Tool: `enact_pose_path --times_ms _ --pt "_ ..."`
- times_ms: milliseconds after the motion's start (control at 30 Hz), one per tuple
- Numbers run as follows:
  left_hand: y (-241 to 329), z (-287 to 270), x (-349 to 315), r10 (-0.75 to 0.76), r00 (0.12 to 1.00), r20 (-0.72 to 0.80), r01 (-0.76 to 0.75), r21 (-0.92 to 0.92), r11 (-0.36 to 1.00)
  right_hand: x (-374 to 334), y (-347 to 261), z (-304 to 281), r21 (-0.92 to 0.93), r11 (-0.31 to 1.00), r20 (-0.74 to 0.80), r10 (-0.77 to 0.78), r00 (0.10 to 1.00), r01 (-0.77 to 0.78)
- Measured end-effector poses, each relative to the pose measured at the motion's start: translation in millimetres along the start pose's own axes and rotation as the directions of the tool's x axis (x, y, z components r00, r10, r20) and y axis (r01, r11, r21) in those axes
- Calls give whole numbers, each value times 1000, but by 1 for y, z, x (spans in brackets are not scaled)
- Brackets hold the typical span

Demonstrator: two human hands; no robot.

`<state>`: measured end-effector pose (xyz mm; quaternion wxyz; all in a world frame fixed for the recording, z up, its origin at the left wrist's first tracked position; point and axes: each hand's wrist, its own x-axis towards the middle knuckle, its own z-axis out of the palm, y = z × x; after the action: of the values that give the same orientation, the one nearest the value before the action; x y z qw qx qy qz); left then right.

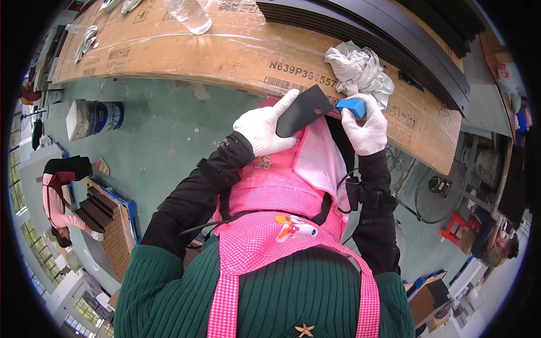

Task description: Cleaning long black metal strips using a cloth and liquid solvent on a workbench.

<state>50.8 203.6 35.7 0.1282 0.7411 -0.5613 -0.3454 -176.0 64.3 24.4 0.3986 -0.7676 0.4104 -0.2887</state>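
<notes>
My left hand (262, 127), in a white knit glove, grips a flat dark grey plate (303, 112) by its near-left end. The plate is tilted and has a round hole close to its far-right end. My right hand (366, 127), gloved the same way, pinches a small blue block (351, 107) between thumb and fingers. The block is just right of the plate's holed end; whether the two touch, I cannot tell. Both hands are in front of my pink checked apron (282, 191), near the edge of the cardboard-covered table (225, 62).
A crumpled white cloth (360, 70) lies on the table behind my right hand. Long dark panels (383, 39) are stacked at the far right. A clear cup (191, 17) stands far left. On the floor are a bucket (96, 119) and a red stool (455, 228). Co-workers are at both sides.
</notes>
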Motion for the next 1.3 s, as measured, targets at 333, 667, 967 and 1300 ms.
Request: enact_pose_path --times_ms 333,667,967,1300 --pt "0 -1 0 -11 1000 4 11 0 1000 3 -7 9 8 1000 -70 -29 997 29" --pt "-2 2 -1 2 1000 -9 -2 -3 1000 -5 -3 16 -124 977 -261 -199 945 171" --pt "3 -2 1 -10 1000 20 10 -15 1000 -12 4 21 -16 997 -304 -79 949 78" --pt "0 3 1 0 1000 -25 -1 -40 999 -24 -7 38 59 998 -335 -6 942 27"
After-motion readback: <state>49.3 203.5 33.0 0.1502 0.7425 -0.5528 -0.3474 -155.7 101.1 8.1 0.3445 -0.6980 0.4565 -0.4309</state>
